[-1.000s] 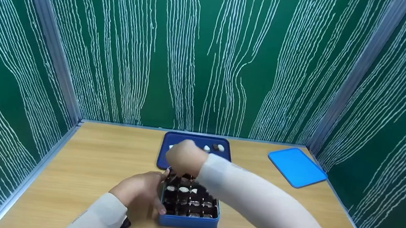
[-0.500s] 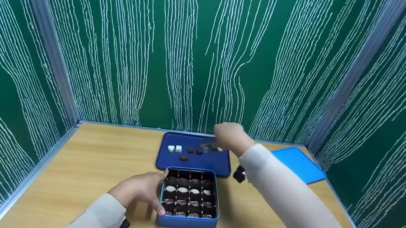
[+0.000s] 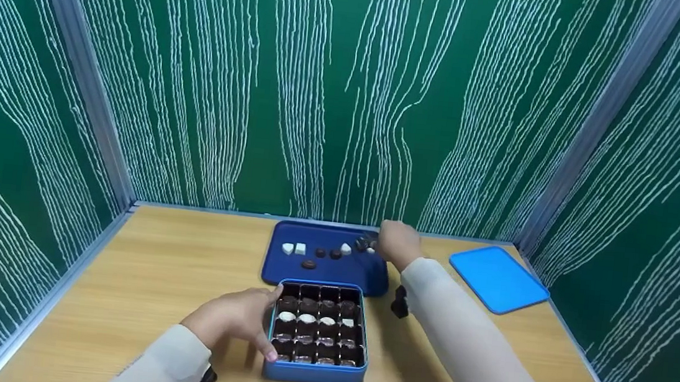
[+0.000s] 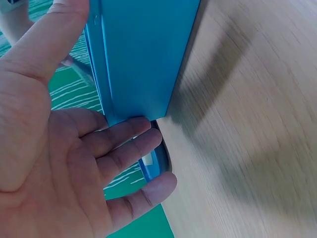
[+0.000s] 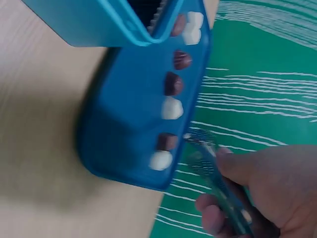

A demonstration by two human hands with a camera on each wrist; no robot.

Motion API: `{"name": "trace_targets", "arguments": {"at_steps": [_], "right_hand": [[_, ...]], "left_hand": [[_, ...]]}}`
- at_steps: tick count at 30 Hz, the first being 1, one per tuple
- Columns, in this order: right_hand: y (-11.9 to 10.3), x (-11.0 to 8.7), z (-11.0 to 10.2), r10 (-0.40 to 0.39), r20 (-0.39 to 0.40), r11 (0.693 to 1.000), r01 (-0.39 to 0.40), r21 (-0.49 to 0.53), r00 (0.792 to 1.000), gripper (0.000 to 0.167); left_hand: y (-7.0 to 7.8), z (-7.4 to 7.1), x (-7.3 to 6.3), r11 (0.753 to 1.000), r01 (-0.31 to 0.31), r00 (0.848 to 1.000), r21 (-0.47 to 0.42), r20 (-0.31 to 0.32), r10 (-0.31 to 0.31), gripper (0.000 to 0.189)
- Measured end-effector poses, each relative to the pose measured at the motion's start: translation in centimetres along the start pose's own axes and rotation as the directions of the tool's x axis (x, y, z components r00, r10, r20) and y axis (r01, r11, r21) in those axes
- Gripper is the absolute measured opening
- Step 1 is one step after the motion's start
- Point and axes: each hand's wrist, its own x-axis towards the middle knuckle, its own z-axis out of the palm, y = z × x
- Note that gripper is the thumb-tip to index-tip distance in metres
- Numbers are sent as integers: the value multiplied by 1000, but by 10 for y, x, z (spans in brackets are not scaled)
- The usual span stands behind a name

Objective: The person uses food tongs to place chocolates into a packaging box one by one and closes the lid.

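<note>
My left hand (image 3: 240, 315) holds the left side of a blue tin box (image 3: 315, 373), thumb at its near corner and fingers by the far one. Inside, a dark divided insert (image 3: 316, 332) bears a row of dark chocolates (image 3: 308, 304) and a row of white ones (image 3: 306, 318). My right hand (image 3: 398, 243) grips small metal tongs (image 5: 213, 173) over the right end of a dark blue tray (image 3: 331, 280). The tongs' tips point at a dark chocolate (image 5: 167, 142) and a white chocolate (image 5: 161, 160); they look parted, with nothing between them.
More white chocolates (image 3: 300, 248) and dark chocolates (image 3: 308, 264) lie spread on the tray, just behind the box. A light blue lid (image 3: 498, 280) rests at the table's back right. Green walls with white lines (image 3: 349, 92) enclose the wooden table (image 3: 185, 245).
My right hand has moved with the tongs from above the box to the tray's right end, then lowered there. The left hand stays on the box.
</note>
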Motion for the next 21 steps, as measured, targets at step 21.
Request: {"name": "trace_targets", "arguments": {"at_steps": [21], "right_hand": [[-7, 0, 17, 23, 45, 999, -22, -24, 999, 12]], "left_hand": [[-3, 0, 3, 1000, -1, 1000, -13, -1, 1, 151]]}}
